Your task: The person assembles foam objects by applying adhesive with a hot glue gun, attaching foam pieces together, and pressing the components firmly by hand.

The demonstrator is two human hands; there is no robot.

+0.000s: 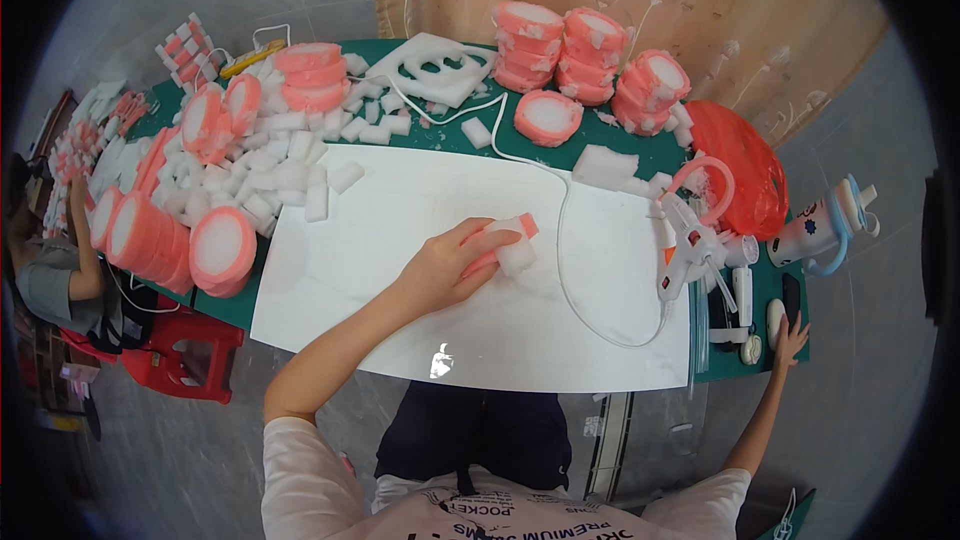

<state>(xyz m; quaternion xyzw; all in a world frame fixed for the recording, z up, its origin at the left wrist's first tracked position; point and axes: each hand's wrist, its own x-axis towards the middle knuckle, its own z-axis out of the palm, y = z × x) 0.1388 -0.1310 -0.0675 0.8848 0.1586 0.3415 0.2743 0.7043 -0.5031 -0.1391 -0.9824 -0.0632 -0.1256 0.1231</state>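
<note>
My left hand [440,268] is closed round a white foam block [516,256] with pink foam on it, held above the white board [400,210]. A small pink end sticks out past the fingers. At the table's right edge my right hand [791,342] has its fingers stretched out. It is beside a rounded white object [775,320] and a dark, flat object [791,292]; whether it touches either I cannot tell. A white glue gun [690,245] with a red switch stands on the board's right side, its white cable looping across the board.
Loose white foam blocks [265,175] pile up at left, beside round pink-and-white foam pieces [222,245]. More pink stacks [528,45] line the back. A red plastic bag [735,165] and a tumbler [815,230] are at right. Another person [60,270] sits far left near a red stool [185,355].
</note>
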